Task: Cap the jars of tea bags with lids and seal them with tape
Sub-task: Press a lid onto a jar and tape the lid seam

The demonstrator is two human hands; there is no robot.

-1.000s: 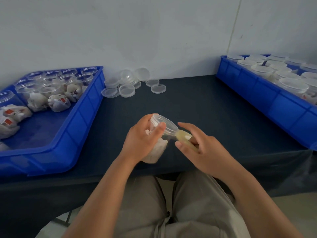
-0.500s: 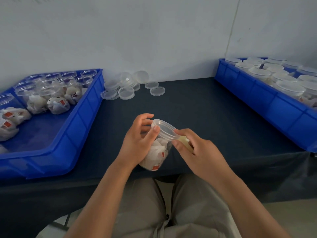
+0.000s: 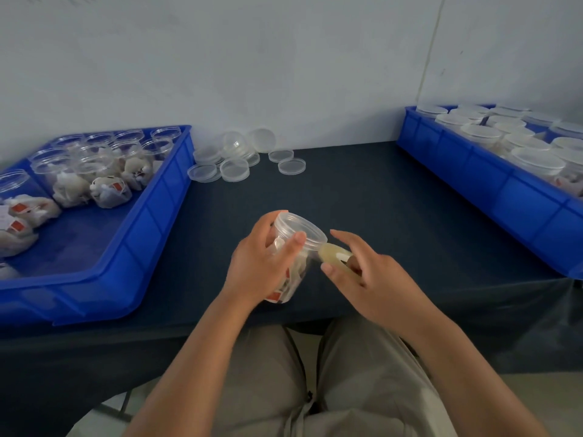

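The left hand (image 3: 258, 269) is wrapped round a clear plastic jar (image 3: 296, 274), thumb up near the rim, holding it tilted with its top leaning towards the wall, above the near edge of the dark tabletop (image 3: 362, 197). The jar wears a clear round plastic lid (image 3: 303, 231) and holds white tea bags with red tags, seen through its wall. Just beside it, the right hand (image 3: 375, 282) holds a small roll of yellowish translucent tape (image 3: 334, 257), thumb under it and forefinger stretched out above; the roll's end meets the jar just below the lid

To the left, a blue plastic bin (image 3: 151, 222) holds open clear jars (image 3: 104, 159) stuffed with tea bags at its far end, and loose white tea bags with red tags (image 3: 28, 209) lying on its floor nearer the person. By the wall, beside that bin, loose clear lids (image 3: 235, 168) lie scattered on the tabletop, some overlapping, 2 lying apart to the right. On the right, a second blue plastic bin (image 3: 492, 181) is packed with lidded jars (image 3: 536, 159) standing upright
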